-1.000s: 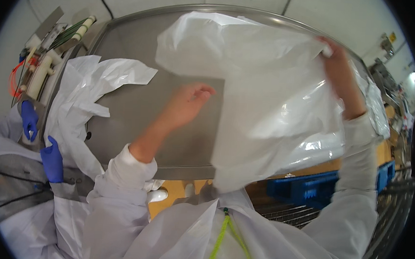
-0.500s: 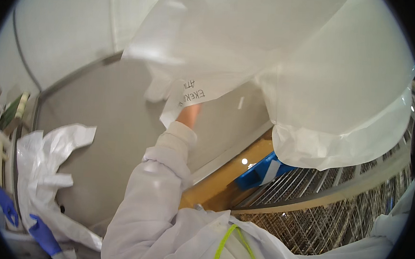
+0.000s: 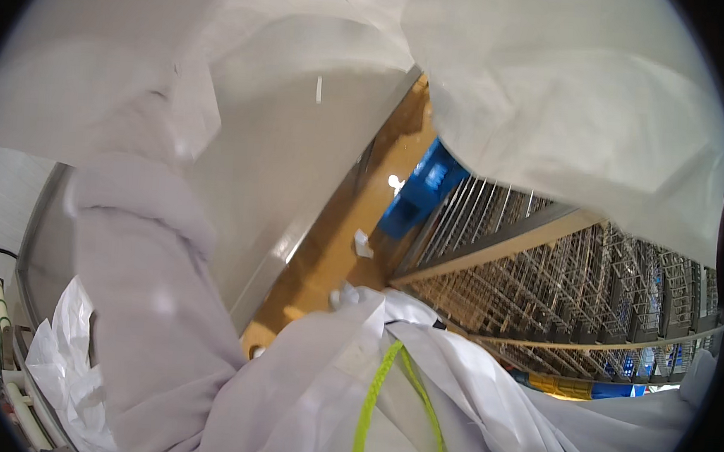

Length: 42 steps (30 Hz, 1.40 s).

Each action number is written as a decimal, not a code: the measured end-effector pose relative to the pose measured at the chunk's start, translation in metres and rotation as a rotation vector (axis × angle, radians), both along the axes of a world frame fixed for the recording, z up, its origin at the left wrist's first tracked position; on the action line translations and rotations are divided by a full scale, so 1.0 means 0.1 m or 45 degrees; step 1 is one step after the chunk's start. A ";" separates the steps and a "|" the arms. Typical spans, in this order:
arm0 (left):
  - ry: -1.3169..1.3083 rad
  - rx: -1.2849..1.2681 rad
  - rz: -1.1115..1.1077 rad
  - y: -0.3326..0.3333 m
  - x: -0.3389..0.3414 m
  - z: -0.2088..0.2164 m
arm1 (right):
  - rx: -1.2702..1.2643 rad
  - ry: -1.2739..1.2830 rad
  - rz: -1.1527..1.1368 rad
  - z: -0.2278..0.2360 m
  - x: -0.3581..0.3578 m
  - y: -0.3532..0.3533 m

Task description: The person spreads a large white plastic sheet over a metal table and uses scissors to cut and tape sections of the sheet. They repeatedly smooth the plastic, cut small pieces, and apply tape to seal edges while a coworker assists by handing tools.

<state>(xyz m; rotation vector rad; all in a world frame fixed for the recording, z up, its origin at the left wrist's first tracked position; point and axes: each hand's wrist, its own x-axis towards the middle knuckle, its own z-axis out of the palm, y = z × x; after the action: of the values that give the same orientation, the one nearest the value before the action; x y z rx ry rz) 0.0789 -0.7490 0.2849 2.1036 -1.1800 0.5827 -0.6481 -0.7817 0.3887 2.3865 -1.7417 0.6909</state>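
A large white plastic sheet (image 3: 583, 132) hangs across the upper view, overlapping the grey metal table (image 3: 300, 156), its drape suggesting support from above to keep it spread, with wire racking (image 3: 541, 287) below its right portion. The left sleeve (image 3: 147, 287) reaches up to the sheet, which conceals the left hand, and the right hand is out of sight, so neither grip can be determined. Crumpled white plastic (image 3: 71, 366) lies farther left, apparently clear of the sheet; a blue plastic object (image 3: 422, 188) adjoins the racking, near a white scrap (image 3: 362, 243).
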 end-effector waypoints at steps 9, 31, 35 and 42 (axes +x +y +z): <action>-0.329 0.322 0.417 2.57 0.66 -0.53 | 0.606 -0.001 -0.135 -1.66 -0.70 0.31; -0.307 1.544 1.722 7.67 -1.33 -1.95 | -0.030 -0.262 0.307 -0.68 0.25 -1.18; 0.025 0.513 2.036 8.09 -1.10 -2.17 | -0.191 -0.349 0.389 -0.22 0.80 -1.53; -0.047 -0.505 1.948 7.62 -0.53 -1.13 | -0.479 -0.501 0.456 0.80 1.69 -1.96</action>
<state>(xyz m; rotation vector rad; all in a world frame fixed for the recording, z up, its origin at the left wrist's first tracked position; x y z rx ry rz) 0.0262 0.0126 0.1722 2.2573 0.7488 1.3135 -0.4789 -0.9775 0.4684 2.4156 -1.1402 1.4740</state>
